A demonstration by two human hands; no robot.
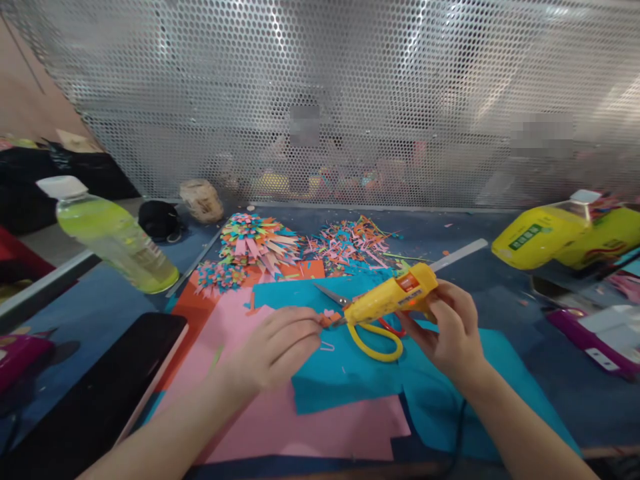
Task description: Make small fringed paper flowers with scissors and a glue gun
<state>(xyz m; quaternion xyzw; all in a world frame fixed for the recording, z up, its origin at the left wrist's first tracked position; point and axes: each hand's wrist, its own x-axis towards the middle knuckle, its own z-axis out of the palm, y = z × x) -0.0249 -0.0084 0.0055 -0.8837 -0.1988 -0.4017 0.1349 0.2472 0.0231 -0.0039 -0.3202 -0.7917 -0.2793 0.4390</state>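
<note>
Rising behind the dark blue tabletop [450,233], a big gray metal sheet [350,67] full of little holes goes right across the back. On the tabletop lies a large pink paper [240,420], with a bright blue paper [330,380] partly on top of it. At the far left is a flat black thing [100,380], maybe a phone. Past it, a bottle [110,233] with a white cap and yellow-green drink inside looks tilted. Over on the right sit shiny yellow packs [535,237]. Behind the papers are a frilly bunch of colored paper [255,243] and, just beside it, a messy heap of thin paper strips [350,240].

The right hand [455,333] is curled shut around the yellow glue gun [390,293], which is up over the blue paper, with its tip pointing toward the left hand [285,347]. The left hand is nearly closed, fingers together, and its fingertips pinch a small orange paper bit [329,320] close to the tip. Under the gun are scissors [375,357] with a yellow loop. A cloudy white glue stick [463,253] pokes out of the gun's back end.
</note>
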